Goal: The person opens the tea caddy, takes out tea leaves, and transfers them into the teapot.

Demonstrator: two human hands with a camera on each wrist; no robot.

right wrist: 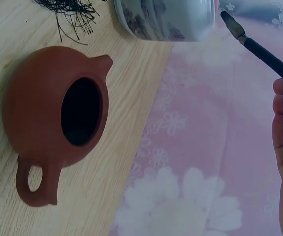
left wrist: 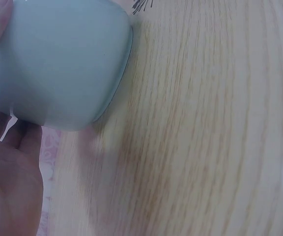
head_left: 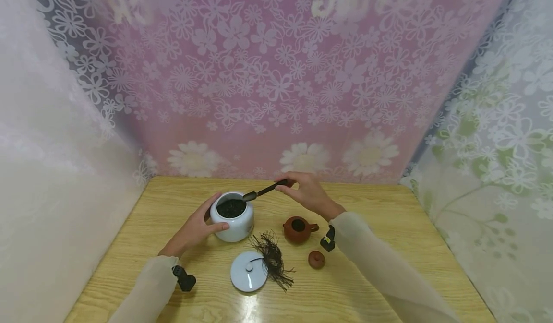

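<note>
Head view: white jar (head_left: 235,229) on the wooden worktop (head_left: 380,208), left of centre toward the far edge, uncovered, dark leafy filling (head_left: 231,209) inside. Left hand (head_left: 194,228) is wrapped round the jar's left side — thumb across the front, fingers behind. Left wrist view backs up the grip; whether the base sits quite flat, can't tell. Right hand (head_left: 307,194) pinches the black handle of the scoop (head_left: 265,190) between thumb and fingers. Scoop's head is at the jar's right rim; right wrist view puts it just above the mouth, not buried. Touching the rim: can't tell. Load on it: can't tell either. Brown teapot (head_left: 294,233) sits right of the jar, well in from the right edge, uncovered, spout toward the jar, handle toward the right edge; inside is dark, contents unclear. Small teapot lid (head_left: 317,259) lies near it, closer to the near edge. White jar lid (head_left: 244,277) lies knob up on the near side of the jar, dark strands (head_left: 273,260) touching its right side. My read: step in hand is scooping at the jar, head either going in or coming out. Next move calls for a braced jar and a small wrist tilt clear of the rim; if loaded, hold the scoop level over to the teapot — narrow mouth, easy to spill.
</note>
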